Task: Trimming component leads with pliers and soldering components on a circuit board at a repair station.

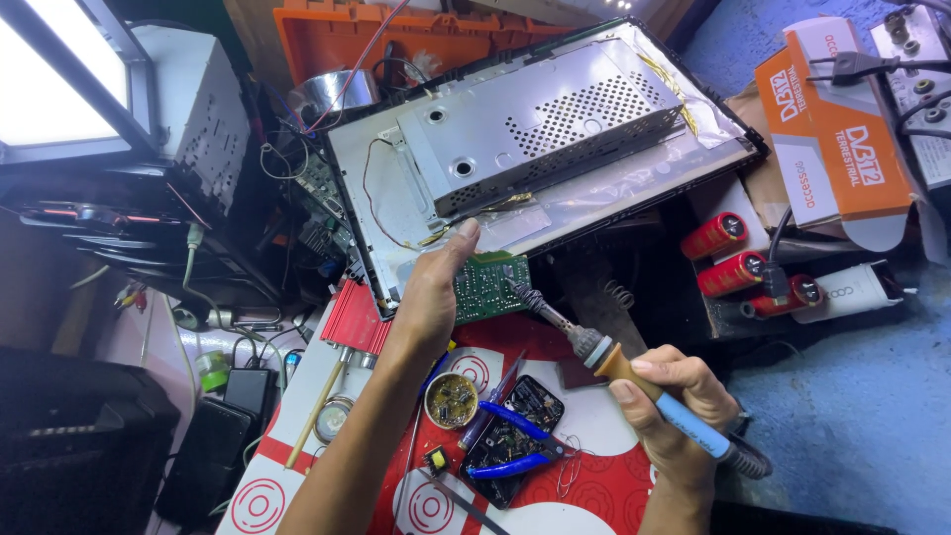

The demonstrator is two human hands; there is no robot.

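Observation:
My left hand [436,287] holds a small green circuit board [492,285] by its left edge, just below the opened back of a flat screen panel [594,188] with its perforated metal shield [535,124]. My right hand [674,401] grips a soldering iron [634,381] by its blue handle. The iron's tip points up and left and sits at the green board's right edge.
Blue-handled pliers [515,441] lie on a small dark board [515,431] beside a round tin [451,399]. A red heat sink [355,322], red cylindrical capacitors [733,258], an orange-and-white box [832,129] and a lit monitor [59,79] surround the red-and-white work surface [594,485].

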